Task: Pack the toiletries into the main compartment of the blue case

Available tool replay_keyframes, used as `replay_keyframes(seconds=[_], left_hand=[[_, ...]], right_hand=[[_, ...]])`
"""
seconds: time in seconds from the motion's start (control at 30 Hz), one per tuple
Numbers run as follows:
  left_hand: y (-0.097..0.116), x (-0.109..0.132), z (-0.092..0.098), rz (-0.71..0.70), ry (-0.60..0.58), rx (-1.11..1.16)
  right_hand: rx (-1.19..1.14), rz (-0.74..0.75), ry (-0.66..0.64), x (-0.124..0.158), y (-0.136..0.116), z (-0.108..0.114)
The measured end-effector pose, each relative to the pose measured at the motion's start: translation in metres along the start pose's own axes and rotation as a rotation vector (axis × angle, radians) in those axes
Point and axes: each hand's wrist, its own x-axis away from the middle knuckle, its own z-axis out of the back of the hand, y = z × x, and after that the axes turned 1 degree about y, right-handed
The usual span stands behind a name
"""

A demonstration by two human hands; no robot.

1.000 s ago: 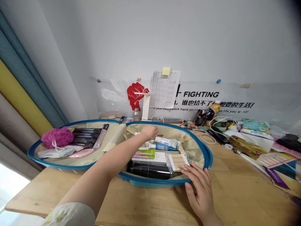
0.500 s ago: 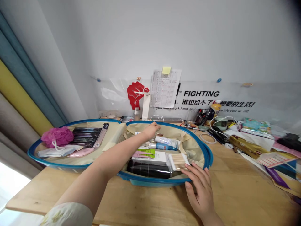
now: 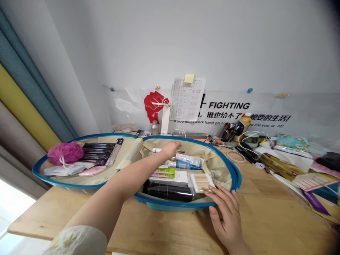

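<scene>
An open blue-rimmed case (image 3: pixel 234 170) with beige lining lies on the wooden table (image 3: pixel 265 219). My left hand (image 3: pixel 170 148) reaches to the far end of its right half, fingers curled down over small tubes and bottles; what they hold is hidden. My right hand (image 3: pixel 224 216) lies flat with fingers spread on the near rim, fingertips beside a pack of cotton swabs (image 3: pixel 200 182). In that half also lie a blue bottle (image 3: pixel 186 165), a green tube (image 3: pixel 164 171), a white box (image 3: pixel 170 179) and a black box (image 3: pixel 167 192).
The case's left half holds a pink bath puff (image 3: pixel 65 152), black packets (image 3: pixel 97 152) and white pouches. Cables, papers, packets and a yellow bottle (image 3: pixel 243 124) crowd the table's right side. A white lamp (image 3: pixel 164 120) stands at the wall. Curtains hang at the left.
My left hand has shifted slightly at the far end of the case. The right hand stays on the near rim.
</scene>
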Motion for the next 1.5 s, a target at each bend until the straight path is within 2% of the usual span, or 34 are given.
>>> replay_keyframes(seconds=[0.2,0.53,0.83,1.13,1.27,1.4,1.5], left_hand=[[0.001,-0.001,-0.006,0.023,-0.013,0.037],[0.005,0.005,0.009,0.15,-0.043,-0.051],[0.007,0.004,0.001,0.142,-0.069,-0.089],[0.01,0.007,0.005,0.12,-0.04,-0.078],[0.015,0.007,0.024,0.116,0.054,-0.046],[0.027,0.013,0.067,0.097,0.191,0.003],[0.035,0.04,0.101,0.055,0.275,0.032]], right_hand=[[-0.01,0.003,0.012,0.0,0.0,-0.001],[-0.014,-0.004,-0.003,0.002,0.002,-0.001],[-0.021,-0.009,0.0,0.002,0.001,-0.002],[-0.009,0.011,0.009,0.0,0.0,0.0],[-0.017,0.008,0.024,0.0,0.002,-0.002],[-0.015,0.026,0.035,-0.001,0.003,-0.003],[-0.018,0.036,0.035,-0.002,0.003,-0.004]])
